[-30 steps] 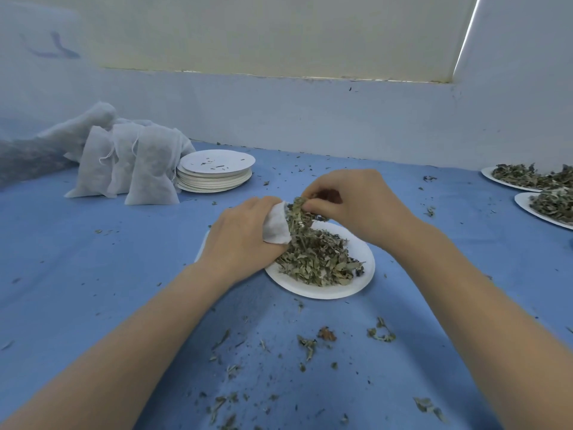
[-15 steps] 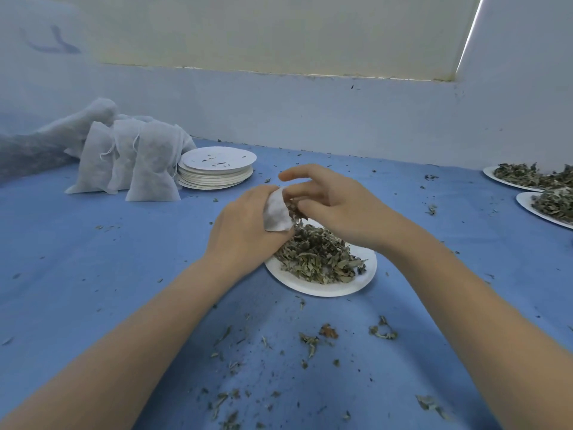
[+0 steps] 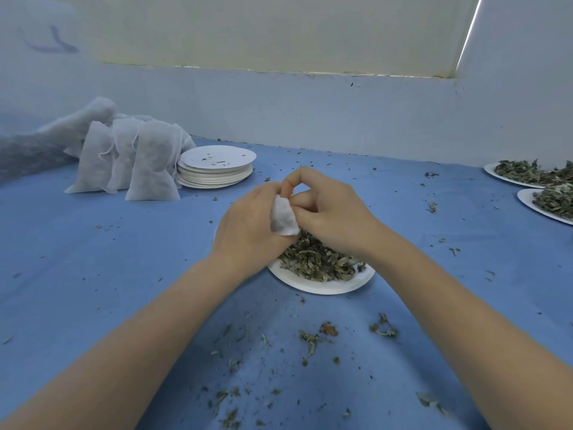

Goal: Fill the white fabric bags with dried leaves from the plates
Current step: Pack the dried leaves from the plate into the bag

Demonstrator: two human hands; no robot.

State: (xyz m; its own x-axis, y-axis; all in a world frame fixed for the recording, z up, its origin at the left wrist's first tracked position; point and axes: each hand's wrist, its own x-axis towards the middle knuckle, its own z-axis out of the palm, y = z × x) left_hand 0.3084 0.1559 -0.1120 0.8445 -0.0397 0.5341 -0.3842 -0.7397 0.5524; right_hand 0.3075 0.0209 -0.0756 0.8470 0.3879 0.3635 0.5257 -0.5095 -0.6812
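A white paper plate (image 3: 322, 285) with a heap of dried leaves (image 3: 319, 262) lies on the blue cloth in the middle. Just above its far left side my left hand (image 3: 248, 225) grips a small white fabric bag (image 3: 282, 217), whose lower corner shows between the two hands. My right hand (image 3: 328, 209) is pressed against the bag's mouth, fingers curled and pushed in at the top; whether it holds leaves is hidden. Most of the bag is covered by my hands.
Three filled white bags (image 3: 130, 159) lean at the back left beside a stack of empty paper plates (image 3: 215, 167). Two more plates of leaves (image 3: 533, 175) sit at the right edge. Leaf crumbs (image 3: 310, 339) litter the blue cloth (image 3: 93, 259); a wall runs behind.
My right hand lifted a pinch of leaves from the plate to the bag's mouth and now pushes into it. The bag has risen slightly and both hands have closed together.
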